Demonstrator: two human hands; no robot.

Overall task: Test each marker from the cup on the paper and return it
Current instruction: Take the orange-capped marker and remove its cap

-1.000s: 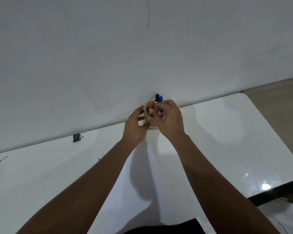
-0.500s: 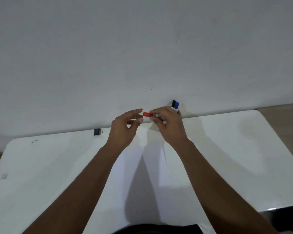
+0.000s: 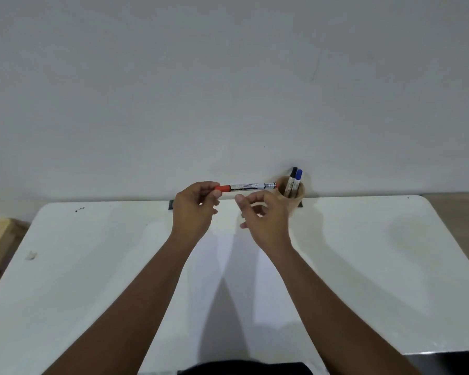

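Note:
A red-capped marker (image 3: 245, 186) lies level in the air above the table's far edge. My left hand (image 3: 194, 212) pinches its red cap end. My right hand (image 3: 266, 216) hovers just below the marker's barrel with fingers curled and apart, holding nothing. A tan cup (image 3: 291, 194) stands at the far edge by the wall, just right of my right hand. A black-capped marker (image 3: 293, 178) and a blue-capped marker (image 3: 297, 181) stand in it. A white sheet of paper (image 3: 228, 266) lies on the table between my forearms.
The white table (image 3: 79, 266) ends at the grey wall (image 3: 228, 90). A small black clip (image 3: 171, 204) sits at the far edge left of my left hand. Small dark specks (image 3: 79, 210) mark the far left corner. Wooden floor (image 3: 460, 212) shows at right.
The red marker came out of the cup and now lies level, held by my left hand at its cap. My right hand let go of it. The view shifted left.

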